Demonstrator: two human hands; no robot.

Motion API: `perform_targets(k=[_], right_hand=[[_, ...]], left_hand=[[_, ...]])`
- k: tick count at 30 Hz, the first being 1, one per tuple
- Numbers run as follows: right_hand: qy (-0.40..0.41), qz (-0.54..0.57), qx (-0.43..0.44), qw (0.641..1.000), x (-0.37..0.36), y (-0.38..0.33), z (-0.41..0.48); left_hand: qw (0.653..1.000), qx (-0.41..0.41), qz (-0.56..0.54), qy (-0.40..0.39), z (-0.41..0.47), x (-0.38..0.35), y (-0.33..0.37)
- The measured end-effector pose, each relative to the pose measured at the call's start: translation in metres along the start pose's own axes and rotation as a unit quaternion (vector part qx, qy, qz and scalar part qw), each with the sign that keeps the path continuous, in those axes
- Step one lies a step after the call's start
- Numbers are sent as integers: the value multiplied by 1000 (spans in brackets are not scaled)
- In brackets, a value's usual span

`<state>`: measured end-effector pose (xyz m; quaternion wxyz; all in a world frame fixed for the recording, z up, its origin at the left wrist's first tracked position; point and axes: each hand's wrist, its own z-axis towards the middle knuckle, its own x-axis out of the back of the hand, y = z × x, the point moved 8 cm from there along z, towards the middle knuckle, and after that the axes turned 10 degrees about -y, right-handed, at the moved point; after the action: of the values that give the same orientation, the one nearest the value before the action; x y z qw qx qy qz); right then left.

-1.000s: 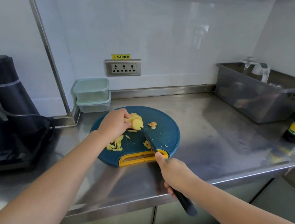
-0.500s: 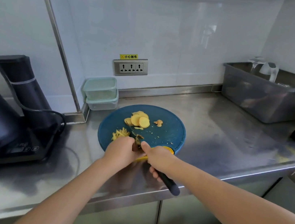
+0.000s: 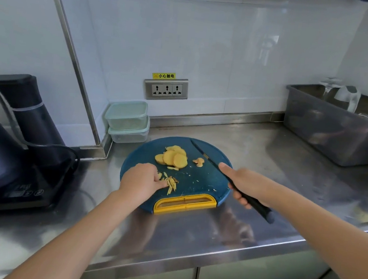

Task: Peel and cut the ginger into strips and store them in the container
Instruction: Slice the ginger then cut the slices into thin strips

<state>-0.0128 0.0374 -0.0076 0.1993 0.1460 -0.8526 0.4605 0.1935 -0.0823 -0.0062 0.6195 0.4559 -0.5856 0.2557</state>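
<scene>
On steel counter (image 3: pixel 259 154): round blue cutting board (image 3: pixel 196 181), yellow handle at near edge. Two stacked lidded containers (image 3: pixel 127 117) behind board's left, against wall, apart from it. Right hand (image 3: pixel 245 185) wrapped around knife (image 3: pixel 202 152) handle, now out at board's right, blade slanting across far right part; half a second ago tucked against left hand by yellow handle. Left hand (image 3: pixel 141 180) knuckles up, fingers curled, tips bunched on ginger strips (image 3: pixel 171 182) at board's near left. Ginger slices (image 3: pixel 172 157) overlapped mid-board, same spot as before.
</scene>
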Motion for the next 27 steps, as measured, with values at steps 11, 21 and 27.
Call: perform_targets(k=[11, 21, 27], right_hand=[[6, 58, 6, 998, 24, 7, 22], [-29, 120, -34, 992, 30, 25, 39], [-48, 131, -49, 989, 24, 29, 46]], left_hand=[[969, -226, 80, 58, 6, -31, 53], [983, -126, 45, 126, 25, 18, 50], [993, -109, -4, 46, 56, 23, 72]])
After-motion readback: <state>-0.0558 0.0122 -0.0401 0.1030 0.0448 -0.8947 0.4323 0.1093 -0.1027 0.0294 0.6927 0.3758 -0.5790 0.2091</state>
